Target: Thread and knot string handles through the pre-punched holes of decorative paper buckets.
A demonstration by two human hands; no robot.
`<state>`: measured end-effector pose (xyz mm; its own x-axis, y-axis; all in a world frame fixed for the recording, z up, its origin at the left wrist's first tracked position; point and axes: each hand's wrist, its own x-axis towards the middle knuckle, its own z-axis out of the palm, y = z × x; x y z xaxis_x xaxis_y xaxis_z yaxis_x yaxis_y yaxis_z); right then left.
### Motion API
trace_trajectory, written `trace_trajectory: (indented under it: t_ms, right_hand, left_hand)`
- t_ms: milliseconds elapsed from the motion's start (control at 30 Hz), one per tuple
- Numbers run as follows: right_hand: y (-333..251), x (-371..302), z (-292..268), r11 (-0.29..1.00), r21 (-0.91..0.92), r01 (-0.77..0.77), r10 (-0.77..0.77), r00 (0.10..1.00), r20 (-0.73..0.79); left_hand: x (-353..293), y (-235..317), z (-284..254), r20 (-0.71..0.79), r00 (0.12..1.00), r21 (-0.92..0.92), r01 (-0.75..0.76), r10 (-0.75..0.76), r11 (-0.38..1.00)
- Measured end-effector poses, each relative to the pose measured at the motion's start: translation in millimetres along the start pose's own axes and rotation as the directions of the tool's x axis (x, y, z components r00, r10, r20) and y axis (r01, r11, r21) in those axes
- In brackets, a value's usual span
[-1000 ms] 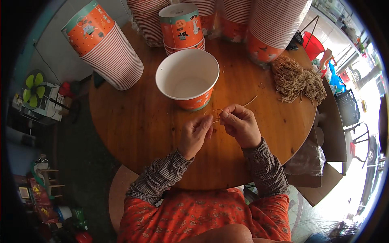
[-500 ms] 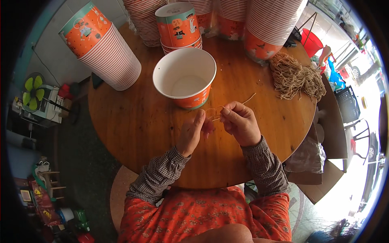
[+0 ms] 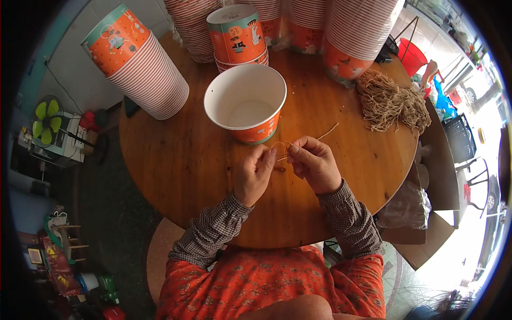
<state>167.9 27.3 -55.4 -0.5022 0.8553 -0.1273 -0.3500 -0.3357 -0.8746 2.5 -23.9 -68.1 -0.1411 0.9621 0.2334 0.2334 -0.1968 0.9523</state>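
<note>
Left hand point(image 3: 255, 175) and right hand point(image 3: 316, 163) both have fingers pinched on a thin tan string point(image 3: 281, 149), held just above the worktop point(image 3: 176, 160), right beside the open paper bucket point(image 3: 246, 109).

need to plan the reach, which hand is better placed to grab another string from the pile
Right, most likely. The pile of strings lies at the table's right side, nearer the right hand. The left hand would have to cross over.
</note>
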Motion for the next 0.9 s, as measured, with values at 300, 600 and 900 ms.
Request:
trace_trajectory:
  t_ms: [300, 600, 900]
  right_hand:
    - [9, 2, 8, 0.609, -0.665, 0.432, -0.639, 0.764, -0.088]
    - [11, -4, 12, 0.904, -0.408, 0.132, -0.095, 0.989, 0.110]
    - [17, 4, 0, 0.694, -0.673, 0.257, -0.275, 0.958, 0.083]
  left_hand:
    - [5, 0, -7, -0.005, 0.919, 0.337, -0.370, 0.395, 0.866]
    - [8, 2, -14, 0.023, 0.952, 0.283, -0.299, 0.305, 0.911]
    - [4, -12, -13, 0.126, 0.968, 0.249, -0.243, 0.218, 0.937]
